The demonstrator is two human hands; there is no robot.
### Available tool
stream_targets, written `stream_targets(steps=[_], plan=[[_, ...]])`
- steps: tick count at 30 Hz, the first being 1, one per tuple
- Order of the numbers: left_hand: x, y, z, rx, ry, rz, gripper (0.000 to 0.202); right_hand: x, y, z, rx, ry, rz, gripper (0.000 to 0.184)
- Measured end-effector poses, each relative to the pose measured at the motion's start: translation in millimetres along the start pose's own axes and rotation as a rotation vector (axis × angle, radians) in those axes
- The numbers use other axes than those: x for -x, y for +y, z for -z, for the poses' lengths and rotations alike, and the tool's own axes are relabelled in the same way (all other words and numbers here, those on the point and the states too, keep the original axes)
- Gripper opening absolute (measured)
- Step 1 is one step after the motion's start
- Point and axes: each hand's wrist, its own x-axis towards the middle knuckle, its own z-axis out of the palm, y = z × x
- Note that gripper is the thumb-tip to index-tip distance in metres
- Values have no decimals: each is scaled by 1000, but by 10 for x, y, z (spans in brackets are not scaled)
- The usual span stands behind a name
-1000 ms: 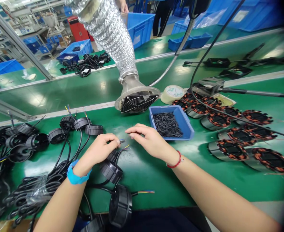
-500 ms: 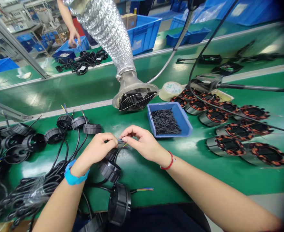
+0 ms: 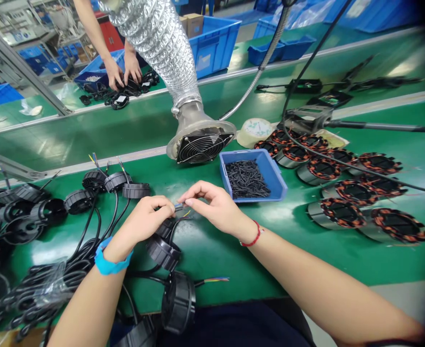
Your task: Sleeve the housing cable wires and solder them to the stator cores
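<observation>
My left hand, with a blue band at its wrist, is closed in a pinch on thin cable wires. My right hand, wearing a red bracelet, has thumb and index finger pinched at the wire ends, facing the left fingertips. Whether a short black sleeve sits on the wires is too small to tell. Just below the hands, the cable runs by a round black plastic cap. Nearer my body another black cap stands on edge, its cable ending in bare coloured wires.
A blue bin of short black tubes stands beyond my right hand. Copper-wound stators fill the right side. Black caps and coiled cables lie left. A fan hood hangs ahead. A co-worker's hands handle black parts across the bench.
My fingertips have parted slightly at the wires, the right hand shifting a little upward. Across the bench, the co-worker's hands have come down onto the black parts.
</observation>
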Motion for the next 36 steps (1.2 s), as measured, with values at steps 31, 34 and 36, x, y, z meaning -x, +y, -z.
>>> stream_targets(steps=[31, 34, 36], plan=[[73, 46, 50, -508, -24, -44, 24, -26, 41, -26, 305, -160, -165, 9], [73, 27, 38, -480, -65, -87, 22, -18, 30, -32, 294, -230, -140, 10], [72, 25, 24, -475, -91, -106, 22, -13, 27, -73, 332, -251, -105, 10]])
